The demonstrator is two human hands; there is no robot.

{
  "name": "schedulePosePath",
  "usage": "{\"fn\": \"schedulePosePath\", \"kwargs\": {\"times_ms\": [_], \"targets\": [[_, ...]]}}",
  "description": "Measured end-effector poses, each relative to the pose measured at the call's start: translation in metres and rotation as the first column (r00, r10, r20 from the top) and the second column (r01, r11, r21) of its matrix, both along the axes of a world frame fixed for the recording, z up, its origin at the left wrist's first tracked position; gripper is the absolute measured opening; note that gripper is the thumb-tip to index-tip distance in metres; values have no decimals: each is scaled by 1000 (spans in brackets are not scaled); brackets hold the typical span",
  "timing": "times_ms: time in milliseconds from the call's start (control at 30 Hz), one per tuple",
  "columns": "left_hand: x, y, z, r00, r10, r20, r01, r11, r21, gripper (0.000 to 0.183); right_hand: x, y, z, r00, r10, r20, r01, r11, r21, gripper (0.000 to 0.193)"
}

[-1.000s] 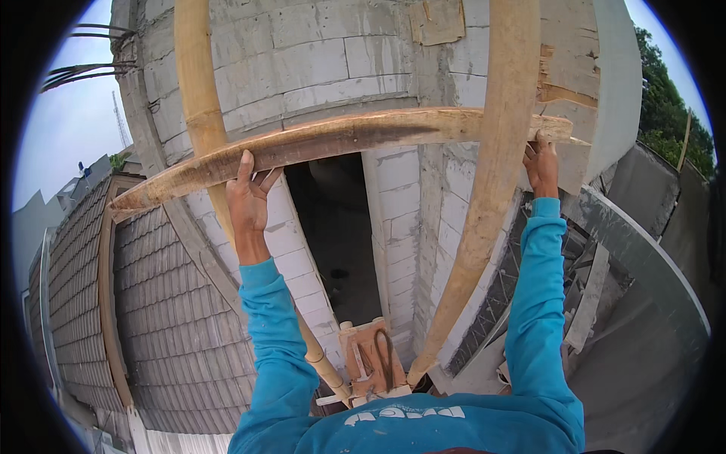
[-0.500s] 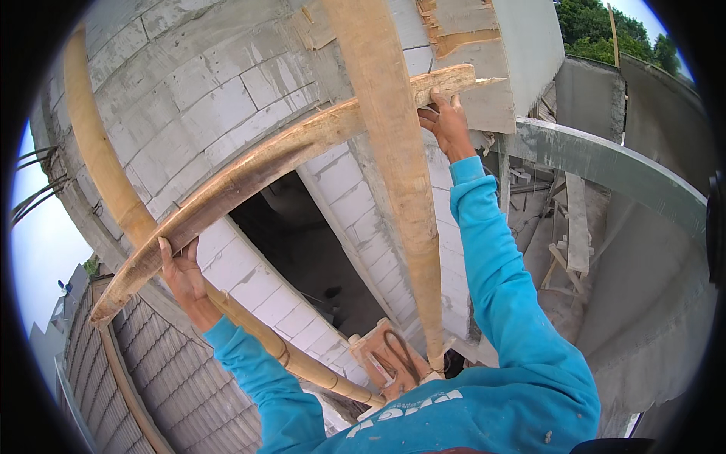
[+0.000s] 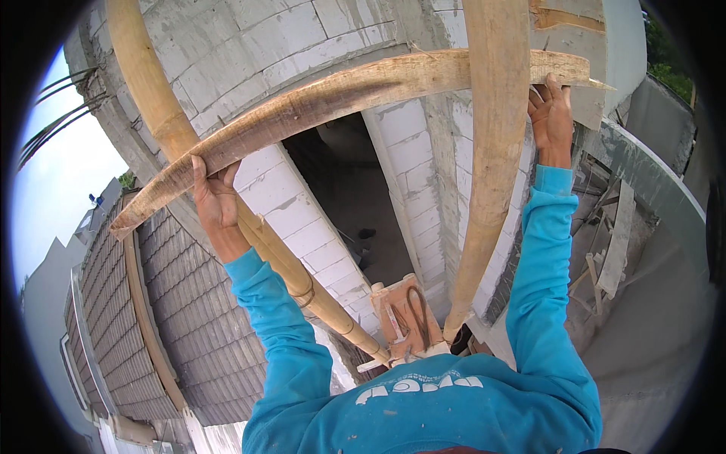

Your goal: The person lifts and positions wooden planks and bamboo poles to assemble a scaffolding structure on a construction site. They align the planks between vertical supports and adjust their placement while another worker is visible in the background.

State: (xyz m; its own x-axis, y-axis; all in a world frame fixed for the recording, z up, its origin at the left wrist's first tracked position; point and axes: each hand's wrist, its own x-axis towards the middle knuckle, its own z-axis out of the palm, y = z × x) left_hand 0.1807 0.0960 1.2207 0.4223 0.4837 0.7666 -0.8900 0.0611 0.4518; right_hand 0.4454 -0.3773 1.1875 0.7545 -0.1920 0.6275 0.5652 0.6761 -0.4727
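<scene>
A long, curved plank [image 3: 302, 110] spanned the view overhead, crossing in front of the left pole [image 3: 162, 106] and behind the right pole [image 3: 495, 136]. The left hand [image 3: 218, 203] and right hand [image 3: 553, 125] gripped its lower edge near the ends, fingers narrow around it. One slip could tip it — and the jagged splinter [image 3: 603, 85] might prick the right hand.

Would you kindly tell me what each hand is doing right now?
Left hand: holding the wooden plank toward its left end, thumb in front.
Right hand: holding the same plank near its right end.
</scene>
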Motion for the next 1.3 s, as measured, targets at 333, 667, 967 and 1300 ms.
{"fn": "schedulePosePath", "kwargs": {"times_ms": [333, 667, 967, 1300], "targets": [[-9, 15, 9, 997, 26, -73, -25, 999, 22, 74, -38, 33, -26, 977, 214, -6, -204, 942, 268, 75], [-26, 24, 19, 984, 148, -104, -145, 989, 35, 62, -42, 35, -79, 971, 147, -188, -149, 989, 2, 102], [-60, -50, 11, 853, 516, -79, -510, 856, 87, 54, -101, 11, -253, 790, 26, -612, -148, 978, -149, 100], [-64, -60, -27, 706, 687, -170, -561, 690, 458, 63, -223, 14, -441, 414, -176, -893, -229, 929, -290, 87]]}}
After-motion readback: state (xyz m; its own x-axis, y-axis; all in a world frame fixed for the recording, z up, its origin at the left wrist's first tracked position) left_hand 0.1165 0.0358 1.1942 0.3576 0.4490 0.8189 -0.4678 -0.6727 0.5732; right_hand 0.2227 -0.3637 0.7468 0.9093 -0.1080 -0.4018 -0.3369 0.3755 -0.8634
